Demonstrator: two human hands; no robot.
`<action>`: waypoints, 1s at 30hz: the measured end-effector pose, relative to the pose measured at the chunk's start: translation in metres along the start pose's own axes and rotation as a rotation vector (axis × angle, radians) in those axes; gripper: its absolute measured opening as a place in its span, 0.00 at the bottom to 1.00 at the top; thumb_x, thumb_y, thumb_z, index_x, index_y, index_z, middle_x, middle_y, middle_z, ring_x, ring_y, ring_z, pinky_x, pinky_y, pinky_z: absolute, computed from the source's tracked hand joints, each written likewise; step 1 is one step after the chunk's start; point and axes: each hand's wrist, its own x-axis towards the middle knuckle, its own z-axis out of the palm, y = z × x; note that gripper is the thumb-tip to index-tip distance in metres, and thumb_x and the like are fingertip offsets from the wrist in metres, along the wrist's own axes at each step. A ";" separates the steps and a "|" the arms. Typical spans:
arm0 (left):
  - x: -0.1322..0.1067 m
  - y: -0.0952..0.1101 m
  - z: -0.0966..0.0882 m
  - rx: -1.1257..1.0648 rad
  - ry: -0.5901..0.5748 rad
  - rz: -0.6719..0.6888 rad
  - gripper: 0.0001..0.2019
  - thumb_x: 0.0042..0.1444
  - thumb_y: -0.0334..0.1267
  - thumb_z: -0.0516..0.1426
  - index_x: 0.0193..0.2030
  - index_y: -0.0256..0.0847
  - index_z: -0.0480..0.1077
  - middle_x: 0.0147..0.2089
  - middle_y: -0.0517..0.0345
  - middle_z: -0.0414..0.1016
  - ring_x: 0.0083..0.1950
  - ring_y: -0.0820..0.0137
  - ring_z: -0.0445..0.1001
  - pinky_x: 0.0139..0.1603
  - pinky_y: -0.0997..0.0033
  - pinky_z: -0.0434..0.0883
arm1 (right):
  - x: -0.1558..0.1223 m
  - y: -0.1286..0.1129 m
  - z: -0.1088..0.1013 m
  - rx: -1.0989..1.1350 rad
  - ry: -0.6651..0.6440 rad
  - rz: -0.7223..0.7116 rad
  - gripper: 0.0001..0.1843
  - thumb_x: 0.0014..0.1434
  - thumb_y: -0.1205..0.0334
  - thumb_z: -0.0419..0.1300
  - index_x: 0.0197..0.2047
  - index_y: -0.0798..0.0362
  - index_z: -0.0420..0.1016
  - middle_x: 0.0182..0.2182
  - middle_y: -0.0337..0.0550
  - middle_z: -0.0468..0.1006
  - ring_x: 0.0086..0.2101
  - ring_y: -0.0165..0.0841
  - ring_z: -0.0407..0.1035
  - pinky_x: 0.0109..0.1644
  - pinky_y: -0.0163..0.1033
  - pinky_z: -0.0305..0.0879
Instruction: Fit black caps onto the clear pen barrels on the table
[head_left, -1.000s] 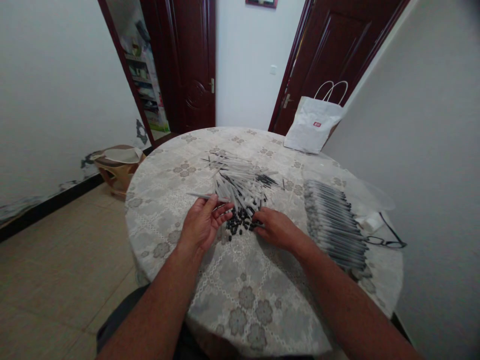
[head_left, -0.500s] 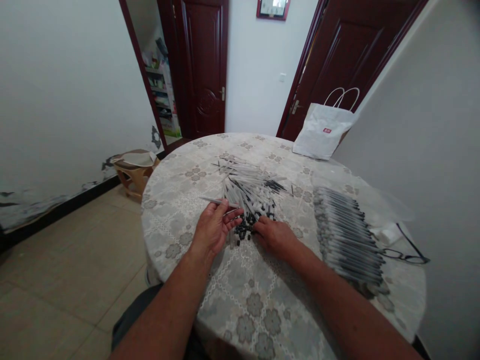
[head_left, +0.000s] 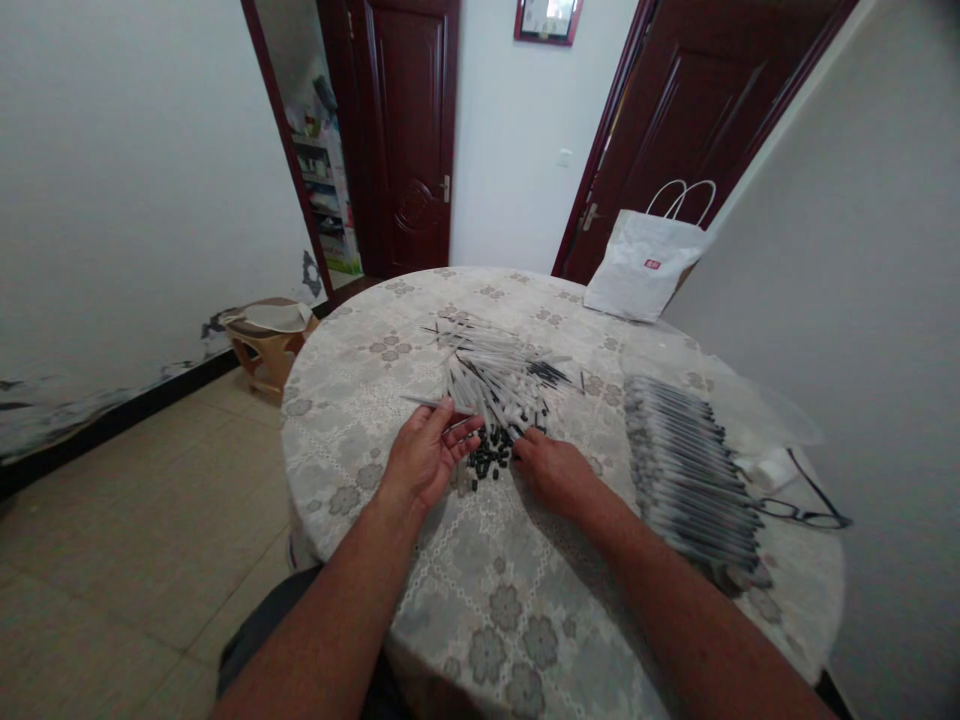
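Observation:
My left hand (head_left: 427,450) pinches a slim grey-white pen barrel (head_left: 420,400) between thumb and forefinger, its other fingers loosely curled. The barrel lies about level, pointing left. My right hand (head_left: 551,465) is closed at the right side of a heap of small black caps (head_left: 489,462); whatever its fingertips grip is too small to make out. Beyond both hands spreads a loose pile of translucent white pen barrels (head_left: 484,365) and thin refills. A cluster of black sticks (head_left: 549,374) lies at the pile's right side.
Rows of pens (head_left: 694,470) lie on clear plastic at the right, with eyeglasses (head_left: 806,515) beside them. A white paper bag (head_left: 646,265) stands at the table's back right edge. A patterned cloth covers the round table (head_left: 510,610). A wooden stool (head_left: 266,345) is at the left.
My right hand has shifted slightly up and to the right, away from the black caps. My left hand keeps the pen barrel in nearly the same place.

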 end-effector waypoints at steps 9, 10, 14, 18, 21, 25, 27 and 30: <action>0.000 -0.005 -0.001 0.030 -0.033 -0.005 0.12 0.58 0.41 0.66 0.40 0.39 0.69 0.41 0.51 0.81 0.41 0.64 0.83 0.34 0.71 0.80 | 0.002 0.006 0.008 0.770 0.397 0.081 0.11 0.70 0.53 0.54 0.45 0.50 0.73 0.33 0.41 0.78 0.34 0.33 0.72 0.39 0.36 0.66; -0.001 -0.006 -0.001 0.038 -0.039 -0.008 0.12 0.58 0.41 0.66 0.40 0.38 0.69 0.42 0.50 0.81 0.41 0.64 0.83 0.34 0.71 0.80 | 0.003 0.005 0.008 0.919 0.424 0.086 0.11 0.68 0.51 0.57 0.43 0.50 0.73 0.30 0.39 0.77 0.30 0.32 0.71 0.36 0.35 0.66; -0.004 -0.009 0.002 0.067 -0.075 -0.023 0.11 0.59 0.40 0.66 0.40 0.37 0.71 0.45 0.46 0.82 0.42 0.64 0.83 0.36 0.70 0.80 | 0.005 -0.005 0.009 1.359 0.447 0.073 0.15 0.59 0.49 0.67 0.40 0.50 0.73 0.24 0.34 0.74 0.22 0.28 0.66 0.26 0.33 0.62; -0.006 -0.012 0.004 0.069 -0.105 -0.043 0.10 0.59 0.38 0.66 0.41 0.37 0.71 0.45 0.46 0.82 0.42 0.64 0.83 0.39 0.68 0.81 | 0.004 -0.015 0.005 1.498 0.436 0.059 0.16 0.57 0.50 0.69 0.42 0.51 0.75 0.24 0.35 0.76 0.23 0.29 0.70 0.26 0.33 0.66; -0.007 -0.013 0.005 0.062 -0.108 -0.047 0.10 0.59 0.38 0.66 0.41 0.37 0.71 0.44 0.46 0.82 0.42 0.64 0.83 0.40 0.68 0.81 | 0.002 -0.017 0.004 1.526 0.457 0.050 0.16 0.57 0.50 0.69 0.42 0.51 0.76 0.27 0.37 0.78 0.27 0.31 0.73 0.28 0.34 0.69; -0.007 -0.014 0.006 0.060 -0.114 -0.040 0.11 0.59 0.37 0.66 0.42 0.37 0.70 0.43 0.46 0.82 0.41 0.64 0.83 0.41 0.66 0.81 | 0.002 -0.018 0.004 1.504 0.480 0.055 0.15 0.57 0.51 0.69 0.42 0.51 0.76 0.29 0.38 0.78 0.28 0.31 0.73 0.28 0.34 0.69; -0.008 -0.015 0.007 0.063 -0.115 -0.038 0.11 0.59 0.37 0.66 0.42 0.37 0.69 0.43 0.47 0.82 0.41 0.64 0.83 0.42 0.65 0.81 | 0.002 -0.018 0.004 1.482 0.483 0.054 0.14 0.58 0.51 0.69 0.41 0.51 0.76 0.29 0.38 0.79 0.28 0.31 0.73 0.28 0.34 0.69; -0.008 -0.015 0.008 0.075 -0.108 -0.036 0.11 0.59 0.37 0.66 0.42 0.37 0.69 0.42 0.48 0.82 0.40 0.65 0.83 0.43 0.65 0.81 | 0.002 -0.018 0.005 1.447 0.485 0.044 0.13 0.59 0.53 0.68 0.41 0.51 0.76 0.29 0.38 0.79 0.27 0.30 0.72 0.28 0.34 0.69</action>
